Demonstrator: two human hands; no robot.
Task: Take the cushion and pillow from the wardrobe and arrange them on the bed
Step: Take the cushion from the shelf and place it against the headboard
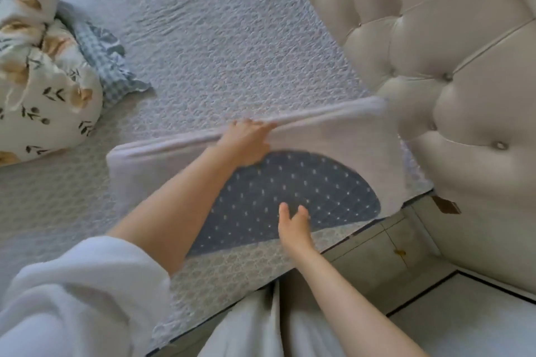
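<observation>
Your left hand [246, 140] grips the far top edge of the pillow [333, 142], fingers curled over the seam and thumb on the near face. The pillow is pale grey-white with a dark blue, dotted semicircular panel on the side facing you; it stands tilted on the near right part of the bed [203, 38], its right end close to the tufted cream headboard [435, 66]. Your right hand [294, 226] is open — fingers extended and lightly spread, in front of the blue panel; contact with the fabric cannot be confirmed. A floral-print bundle [43, 90] with a blue checked cloth [107, 61] lies at the far left of the bed, well apart from the pillow. A white sleeve [72, 298] covers your left upper arm.
</observation>
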